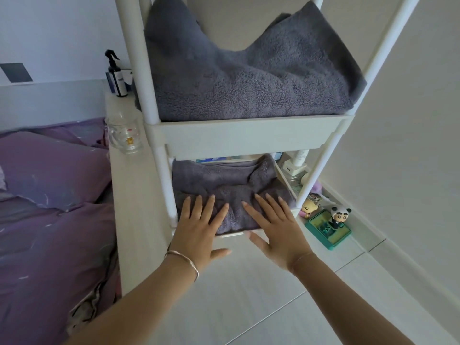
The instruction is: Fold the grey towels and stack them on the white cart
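Observation:
The white cart (244,138) stands in front of me with two shelves in view. A folded grey towel (224,183) lies on the lower shelf. My left hand (199,230) and my right hand (276,227) rest flat on its front part, fingers spread, holding nothing. A second grey towel (249,78) sits on the upper shelf, bulky and rumpled, its corners rising against the posts. The back of the lower shelf is hidden by the upper tray.
A bed with purple bedding (49,220) lies at the left. Beside the cart, a pale ledge (134,220) holds a glass mug (124,135) and a spray bottle (117,75). Small figurines and a green box (328,227) sit on the floor at the right, by the wall.

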A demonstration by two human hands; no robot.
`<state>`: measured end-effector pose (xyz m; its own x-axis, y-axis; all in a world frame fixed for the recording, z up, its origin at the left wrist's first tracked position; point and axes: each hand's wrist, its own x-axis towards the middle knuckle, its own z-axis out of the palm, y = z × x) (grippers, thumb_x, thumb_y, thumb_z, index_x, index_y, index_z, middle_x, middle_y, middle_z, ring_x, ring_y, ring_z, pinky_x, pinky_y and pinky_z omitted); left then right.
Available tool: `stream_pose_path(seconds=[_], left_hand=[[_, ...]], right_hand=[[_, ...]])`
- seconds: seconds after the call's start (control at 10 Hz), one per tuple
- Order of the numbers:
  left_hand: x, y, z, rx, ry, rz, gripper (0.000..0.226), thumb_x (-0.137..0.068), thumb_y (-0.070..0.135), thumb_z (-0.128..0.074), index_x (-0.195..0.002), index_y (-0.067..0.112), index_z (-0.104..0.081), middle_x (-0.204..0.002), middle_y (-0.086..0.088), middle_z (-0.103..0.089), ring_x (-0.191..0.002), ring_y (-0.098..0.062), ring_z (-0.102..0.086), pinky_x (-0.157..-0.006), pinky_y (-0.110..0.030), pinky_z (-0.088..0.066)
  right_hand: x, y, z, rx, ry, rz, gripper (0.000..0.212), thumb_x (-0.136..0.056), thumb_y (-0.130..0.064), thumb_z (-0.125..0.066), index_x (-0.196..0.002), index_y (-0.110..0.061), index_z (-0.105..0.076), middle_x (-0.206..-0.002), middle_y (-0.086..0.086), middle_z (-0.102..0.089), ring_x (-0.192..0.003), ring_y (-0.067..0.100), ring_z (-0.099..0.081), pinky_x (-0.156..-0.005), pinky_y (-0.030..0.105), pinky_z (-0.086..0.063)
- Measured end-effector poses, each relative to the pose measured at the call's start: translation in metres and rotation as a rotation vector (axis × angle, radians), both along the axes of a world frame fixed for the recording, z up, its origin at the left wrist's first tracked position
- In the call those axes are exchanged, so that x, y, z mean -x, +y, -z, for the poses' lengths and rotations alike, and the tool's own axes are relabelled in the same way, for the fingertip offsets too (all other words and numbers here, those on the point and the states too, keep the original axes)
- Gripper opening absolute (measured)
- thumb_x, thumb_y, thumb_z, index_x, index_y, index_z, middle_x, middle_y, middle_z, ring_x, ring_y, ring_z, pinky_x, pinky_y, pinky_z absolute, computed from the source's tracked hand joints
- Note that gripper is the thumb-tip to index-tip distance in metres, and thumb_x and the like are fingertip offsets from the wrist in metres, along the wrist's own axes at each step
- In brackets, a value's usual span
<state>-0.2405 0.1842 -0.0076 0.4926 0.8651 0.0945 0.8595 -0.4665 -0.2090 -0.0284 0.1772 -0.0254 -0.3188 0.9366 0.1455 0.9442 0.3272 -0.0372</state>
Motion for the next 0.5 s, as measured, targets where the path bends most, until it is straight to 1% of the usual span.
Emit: stream_pose_path(seconds=[0.1, 0.2, 0.3, 0.4, 0.5], left_hand=[[-0.001, 0.0, -0.004, 0.041, 0.078, -0.048, 0.109, -0.06, 0.08, -0.058, -0.148, 0.027, -0.022, -0.146, -0.018, -0.038, -0.125, -0.041, -0.043, -0.108, -0.054, -0.025], [0.0, 0.004, -0.001, 0.121, 0.153, -0.065, 0.103, -0.076, 0.078, -0.043, -0.148, 0.03, 0.013, -0.156, -0.011, -0.012, -0.136, -0.036, -0.022, -0.113, -0.049, -0.012], [0.001, 0.004, 0.0, 0.128, 0.128, -0.052, 0.096, -0.077, 0.079, -0.036, -0.149, 0.032, 0.008, -0.156, -0.011, -0.016, -0.135, -0.036, -0.026, -0.112, -0.048, -0.015], [0.003, 0.003, -0.008, 0.087, 0.027, -0.044, 0.082, -0.076, 0.076, -0.024, -0.141, 0.028, -0.041, -0.135, -0.015, -0.053, -0.111, -0.039, -0.054, -0.098, -0.053, -0.04], [0.001, -0.002, -0.009, 0.068, -0.122, 0.003, 0.069, -0.077, 0.063, -0.03, -0.109, 0.018, -0.071, -0.105, -0.016, -0.07, -0.091, -0.038, -0.066, -0.08, -0.058, -0.05]], right_hand=[[-0.004, -0.003, 0.009, 0.031, -0.072, 0.023, 0.067, -0.09, -0.07, -0.022, -0.148, -0.036, -0.02, -0.15, 0.006, -0.036, -0.141, 0.028, -0.028, -0.115, 0.04, -0.004], [0.003, -0.005, 0.013, 0.057, -0.066, 0.089, 0.069, -0.088, -0.073, -0.02, -0.146, -0.036, -0.024, -0.147, 0.008, -0.041, -0.138, 0.029, -0.033, -0.115, 0.036, -0.002], [0.008, -0.006, 0.009, 0.073, -0.033, 0.118, 0.072, -0.086, -0.073, -0.014, -0.148, -0.038, -0.009, -0.156, 0.007, -0.022, -0.145, 0.026, -0.015, -0.116, 0.031, 0.013], [0.008, -0.012, -0.004, 0.079, -0.025, 0.1, 0.075, -0.082, -0.073, -0.013, -0.148, -0.039, -0.001, -0.159, 0.003, -0.009, -0.147, 0.021, -0.002, -0.11, 0.028, 0.019], [0.008, -0.034, -0.02, 0.005, 0.0, 0.13, 0.064, -0.091, -0.062, -0.024, -0.149, -0.035, -0.013, -0.155, 0.003, -0.026, -0.145, 0.023, -0.018, -0.113, 0.033, 0.008]])
